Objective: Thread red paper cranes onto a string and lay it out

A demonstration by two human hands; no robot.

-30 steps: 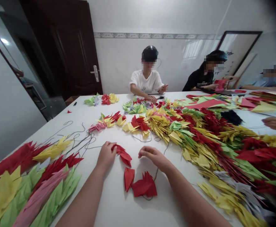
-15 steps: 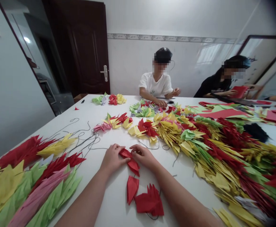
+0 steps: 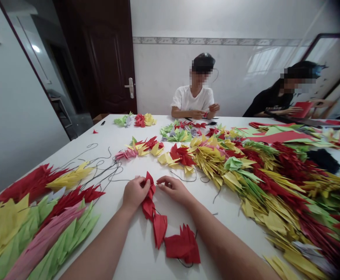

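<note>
Red folded paper pieces (image 3: 160, 229) hang together on a dark cord in front of me on the white table (image 3: 123, 252). The topmost red piece (image 3: 149, 184) is pinched upright between the thumb and fingers of my left hand (image 3: 137, 190). Just right of it, my right hand (image 3: 173, 188) hovers with curved fingers apart and nothing visible in them. Nearer to me, a thicker red bunch (image 3: 183, 245) lies on the table between my forearms, with a loop of cord below it.
Stacked colored paper pieces (image 3: 56, 229) lie at left, beside loose dark cords (image 3: 100, 165). A long heap (image 3: 263, 186) fills the right. Across the table, a person in white (image 3: 193, 99) handles something small; a person in black (image 3: 270, 101) holds red paper.
My left hand has raised the top red piece and drawn it left, pulling the lower pieces along. The right hand has shifted slightly left. The person in white has lifted a hand off the table.
</note>
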